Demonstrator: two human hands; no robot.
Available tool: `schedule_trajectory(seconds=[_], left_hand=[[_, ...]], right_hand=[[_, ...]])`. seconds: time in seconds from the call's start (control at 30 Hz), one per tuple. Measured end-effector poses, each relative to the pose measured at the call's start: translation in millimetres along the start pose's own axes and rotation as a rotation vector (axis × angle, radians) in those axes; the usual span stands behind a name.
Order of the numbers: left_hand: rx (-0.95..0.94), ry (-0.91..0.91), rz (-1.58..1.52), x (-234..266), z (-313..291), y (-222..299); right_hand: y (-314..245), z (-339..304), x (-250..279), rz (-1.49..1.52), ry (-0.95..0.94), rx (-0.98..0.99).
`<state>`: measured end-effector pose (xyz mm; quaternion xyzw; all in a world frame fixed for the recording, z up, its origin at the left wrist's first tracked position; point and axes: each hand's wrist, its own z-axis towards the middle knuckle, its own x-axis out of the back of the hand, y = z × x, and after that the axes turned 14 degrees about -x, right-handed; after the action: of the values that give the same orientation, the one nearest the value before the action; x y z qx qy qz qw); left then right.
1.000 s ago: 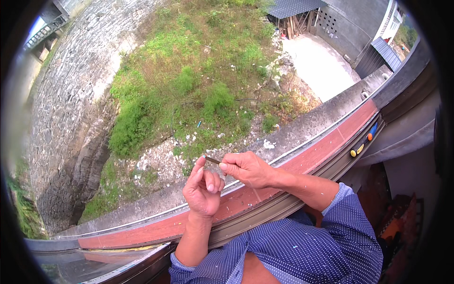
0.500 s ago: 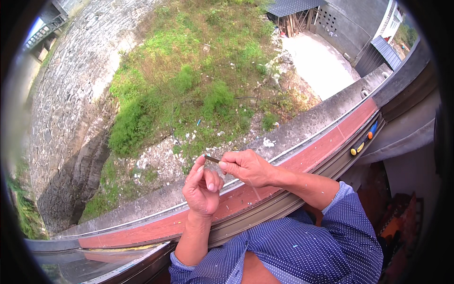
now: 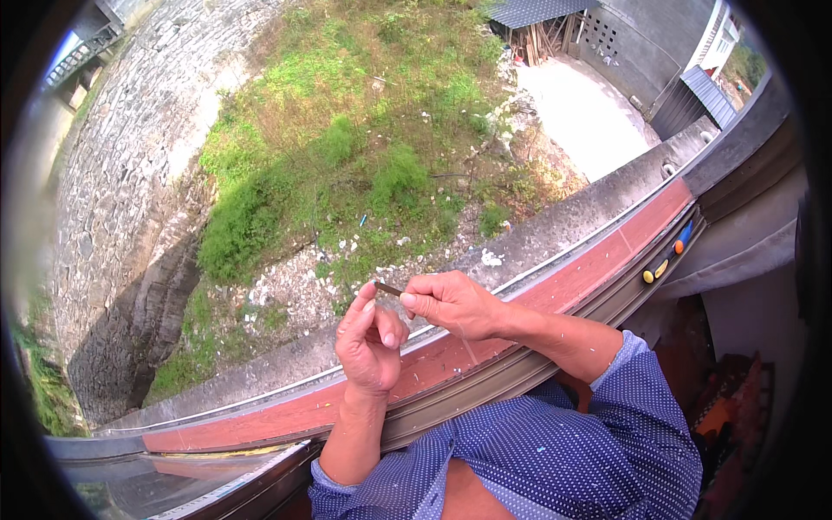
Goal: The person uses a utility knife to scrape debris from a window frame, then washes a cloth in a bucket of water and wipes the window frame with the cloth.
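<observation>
- Probably light and stiff: a small, slim, straight dark-brown strip (image 3: 387,289), its material unclear, shows no sag. Its surface is too small to read, so slipperiness and fragility cannot be told. A thumb-and-finger pinch near one end looks the sensible hold.
- The strip is in the air between the hands, as seen from above just beyond the outer edge of a long red-brown window sill (image 3: 598,264).
- Its long axis slants across the sill's outer edge. The free end points to the person's left and slightly outward; the other end disappears into the right-hand fingers.
- The bare right hand (image 3: 459,305) has its grip closed on that end, thumb uppermost.
- The bare left hand (image 3: 368,347) has its index fingertip at the free end, other fingers curled; whether its grip pinches the strip cannot be told.
- Yellow, orange and blue tool handles (image 3: 661,269) lie along the sill's inner edge, near its right end.
</observation>
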<state>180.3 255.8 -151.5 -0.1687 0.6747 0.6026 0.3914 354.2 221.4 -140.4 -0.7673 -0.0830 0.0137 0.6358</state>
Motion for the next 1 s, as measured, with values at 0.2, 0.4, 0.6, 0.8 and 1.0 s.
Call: schedule_trajectory(seconds=[0.2, 0.4, 0.6, 0.8, 1.0], left_hand=[[-0.017, 0.009, 0.033, -0.8, -0.4, -0.6], [-0.026, 0.016, -0.054, 1.5, -0.7, -1.3], [-0.026, 0.019, -0.048, 0.4, -2.0, 0.5], [-0.003, 0.059, 0.12, -3.3, -3.7, -3.5], [-0.001, 0.015, 0.147, -7.0, -4.7, -2.8]], right_hand=[[-4.0, -1.1, 0.7, 0.014, -0.022, -0.05], [-2.6, -1.3, 0.6, 0.012, -0.014, -0.015], [-3.1, -1.1, -0.4, 0.023, -0.018, -0.021], [-2.3, 0.5, 2.1, 0.055, 0.043, -0.022], [-3.2, -0.2, 4.4, 0.095, 0.129, -0.062]])
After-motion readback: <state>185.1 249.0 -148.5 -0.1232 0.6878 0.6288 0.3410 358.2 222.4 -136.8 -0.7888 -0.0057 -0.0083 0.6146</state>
